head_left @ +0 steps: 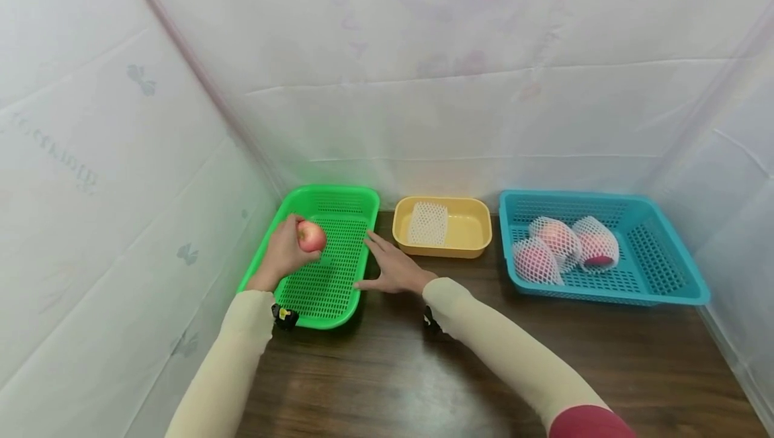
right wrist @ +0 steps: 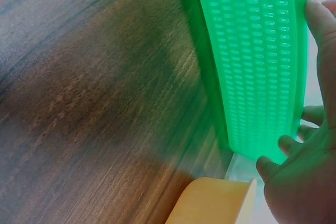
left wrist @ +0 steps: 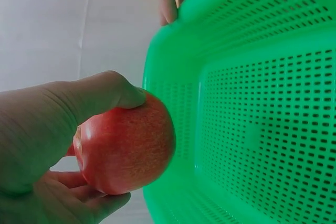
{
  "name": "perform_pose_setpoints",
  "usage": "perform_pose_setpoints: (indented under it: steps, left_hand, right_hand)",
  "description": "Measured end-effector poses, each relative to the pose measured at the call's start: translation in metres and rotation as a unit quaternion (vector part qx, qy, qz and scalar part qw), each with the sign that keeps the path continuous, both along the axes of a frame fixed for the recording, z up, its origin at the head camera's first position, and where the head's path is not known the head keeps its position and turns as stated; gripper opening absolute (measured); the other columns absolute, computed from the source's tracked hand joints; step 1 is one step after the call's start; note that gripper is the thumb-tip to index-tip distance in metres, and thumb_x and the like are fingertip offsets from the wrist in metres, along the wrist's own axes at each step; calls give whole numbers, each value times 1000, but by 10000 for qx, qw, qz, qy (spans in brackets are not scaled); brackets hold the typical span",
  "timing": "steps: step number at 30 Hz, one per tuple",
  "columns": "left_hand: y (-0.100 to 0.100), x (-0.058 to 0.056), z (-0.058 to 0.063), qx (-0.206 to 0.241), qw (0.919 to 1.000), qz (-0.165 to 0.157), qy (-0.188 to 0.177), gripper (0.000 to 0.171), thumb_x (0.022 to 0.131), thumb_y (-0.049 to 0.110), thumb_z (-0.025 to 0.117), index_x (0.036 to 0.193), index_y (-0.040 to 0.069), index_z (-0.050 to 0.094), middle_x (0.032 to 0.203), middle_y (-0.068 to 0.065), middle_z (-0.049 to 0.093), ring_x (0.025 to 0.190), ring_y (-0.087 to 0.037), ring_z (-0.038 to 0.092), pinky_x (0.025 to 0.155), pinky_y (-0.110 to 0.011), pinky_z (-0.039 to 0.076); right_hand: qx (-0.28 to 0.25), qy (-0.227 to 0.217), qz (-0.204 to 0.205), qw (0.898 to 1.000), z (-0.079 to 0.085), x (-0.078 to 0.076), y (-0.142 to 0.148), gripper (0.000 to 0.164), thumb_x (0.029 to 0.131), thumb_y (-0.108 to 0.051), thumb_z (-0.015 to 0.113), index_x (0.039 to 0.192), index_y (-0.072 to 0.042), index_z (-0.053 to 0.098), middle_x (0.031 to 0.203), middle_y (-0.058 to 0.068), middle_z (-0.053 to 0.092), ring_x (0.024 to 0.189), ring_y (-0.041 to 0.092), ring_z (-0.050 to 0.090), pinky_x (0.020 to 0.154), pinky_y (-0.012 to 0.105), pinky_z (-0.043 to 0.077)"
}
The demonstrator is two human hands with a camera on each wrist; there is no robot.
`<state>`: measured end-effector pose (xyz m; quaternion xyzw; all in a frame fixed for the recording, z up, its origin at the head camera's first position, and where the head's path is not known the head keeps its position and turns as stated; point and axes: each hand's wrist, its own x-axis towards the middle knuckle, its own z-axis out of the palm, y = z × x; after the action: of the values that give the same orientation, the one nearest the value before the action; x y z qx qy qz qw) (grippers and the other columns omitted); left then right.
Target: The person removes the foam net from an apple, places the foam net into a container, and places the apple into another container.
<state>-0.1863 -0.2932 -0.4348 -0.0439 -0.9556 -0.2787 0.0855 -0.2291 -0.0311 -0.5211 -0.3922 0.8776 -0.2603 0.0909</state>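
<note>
My left hand [head_left: 283, 254] grips a red apple [head_left: 312, 236] over the left part of a green basket [head_left: 326, 322]. In the left wrist view the thumb lies along the upper side of the bare apple [left wrist: 131, 145], and fingers support it from below. Beside the basket's right rim is my right hand [head_left: 396, 271], its fingers spread. In the right wrist view the fingertips of that hand [right wrist: 304, 177] are at the rim of the green basket [right wrist: 257, 66], and firm contact is hard to judge.
A yellow tray [head_left: 471, 226] with a white foam net sleeve [head_left: 428, 224] stands against the back wall. To its right, a blue basket [head_left: 662, 256] holds several net-wrapped red fruits [head_left: 554, 240]. White sheeting [head_left: 199, 176] walls the left, back and right of the dark wooden table [head_left: 387, 371].
</note>
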Motion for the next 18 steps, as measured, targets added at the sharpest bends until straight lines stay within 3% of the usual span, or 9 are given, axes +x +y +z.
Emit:
perform_pose_setpoints:
  steps: [8,18]
  left_hand:
    - [-7,-10,-4,-50,9988,101,-484,73,76,10,86,132,-10,46,120,-30,57,108,-46,56,87,-57,50]
    - [-9,-19,-7,-273,9971,165,-684,74,79,15,88,135,-11,46,123,-32,57,113,-48,55,90,-60,49]
  right_hand:
    - [-6,-158,-7,9999,3,1,1,110,88,-67,67,166,-11,12,173,0,-1,157,23,13,123,43,26]
    - [0,-174,23,9998,7,2,0,111,89,-67,67,165,-8,11,173,4,-1,157,25,14,122,43,27]
